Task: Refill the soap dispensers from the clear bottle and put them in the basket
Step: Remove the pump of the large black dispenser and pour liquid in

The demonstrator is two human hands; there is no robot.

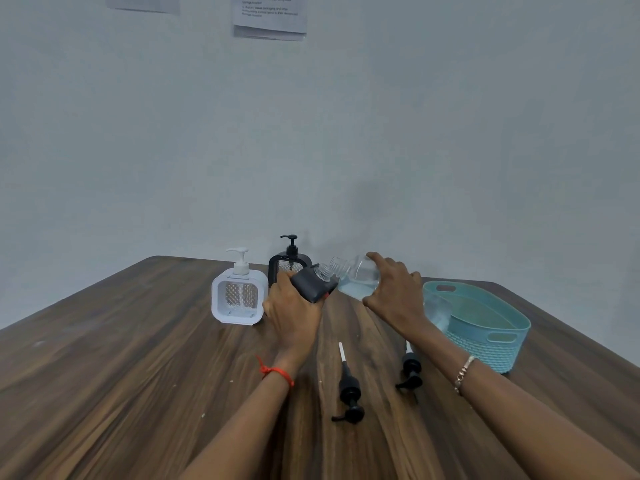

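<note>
Black plastic filled my left hand (pixel 294 306): its fingers curled round the uncapped dispenser (pixel 311 284), tilted, left of the basket (pixel 491 351). My right hand (pixel 394 289), nearer the basket, gripped the bottle (pixel 356 277), which lay almost level, its long axis pointing away from the basket and its mouth nearly at the dispenser's neck. Pale blue soap pooled low; I judged more tilt was needed. Two pumps (pixel 349 393) lay on the bench (pixel 138 358), left of the basket. The wall notices (pixel 270 15) were too blurred to read.
</note>
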